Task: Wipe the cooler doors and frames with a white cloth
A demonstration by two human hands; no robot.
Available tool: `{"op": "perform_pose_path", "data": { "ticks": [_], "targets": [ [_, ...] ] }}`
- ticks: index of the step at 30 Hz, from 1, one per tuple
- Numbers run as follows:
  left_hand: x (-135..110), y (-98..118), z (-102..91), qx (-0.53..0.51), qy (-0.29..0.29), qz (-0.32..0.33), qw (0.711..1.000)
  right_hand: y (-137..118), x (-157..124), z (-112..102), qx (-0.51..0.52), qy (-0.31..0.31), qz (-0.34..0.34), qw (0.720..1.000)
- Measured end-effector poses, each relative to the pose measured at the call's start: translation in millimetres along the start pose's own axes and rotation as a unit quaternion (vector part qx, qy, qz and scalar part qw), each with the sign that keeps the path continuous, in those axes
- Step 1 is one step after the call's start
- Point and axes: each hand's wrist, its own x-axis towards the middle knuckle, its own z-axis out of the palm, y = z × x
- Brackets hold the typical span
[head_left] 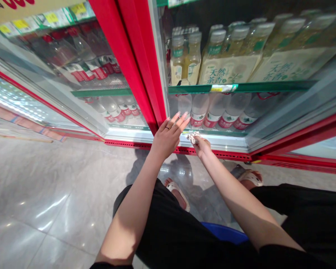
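My left hand (169,136) reaches to the bottom of a red drinks fridge (134,63), fingers stretched out flat against the lower edge of its glass door (268,112). My right hand (201,145) is closed on a crumpled white cloth (193,137), pressed to the door's lower frame just right of the left hand. Behind the glass stand water bottles with red labels (212,114) on the bottom shelf and yellow-green tea bottles (226,56) on the shelf above.
A second glass door (72,74) to the left shows more red-labelled bottles. The floor (58,194) is glossy grey tile. My knees in black cloth and feet in white sandals (179,192) are below, over a blue stool edge (225,231).
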Motion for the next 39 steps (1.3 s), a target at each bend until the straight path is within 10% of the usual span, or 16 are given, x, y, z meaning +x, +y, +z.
{"op": "perform_pose_path", "data": {
  "ticks": [39],
  "targets": [
    [-37,-34,-6.2,-0.008,0.031,-0.093,0.995,14,-10,5,-0.042,0.029,0.024,0.998]
  ]
}}
